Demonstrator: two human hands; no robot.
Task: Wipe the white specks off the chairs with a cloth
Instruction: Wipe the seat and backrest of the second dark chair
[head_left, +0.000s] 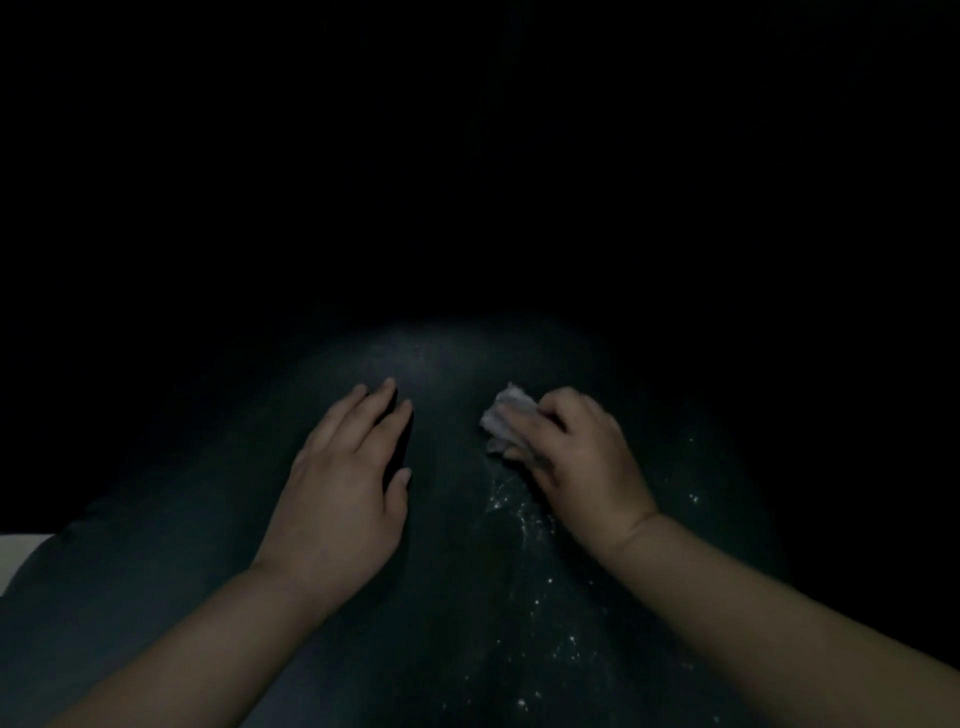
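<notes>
A dark chair seat (447, 597) fills the lower half of the dim head view. White specks (519, 514) lie scattered on it, from just below my right hand down toward the near right. My right hand (582, 457) is closed on a crumpled white cloth (506, 415) and presses it against the seat. My left hand (343, 493) lies flat on the seat to the left, palm down, fingers slightly apart, holding nothing.
Everything beyond the seat's far edge is black and nothing can be made out there. A pale surface (21, 556) shows at the left edge beside the seat.
</notes>
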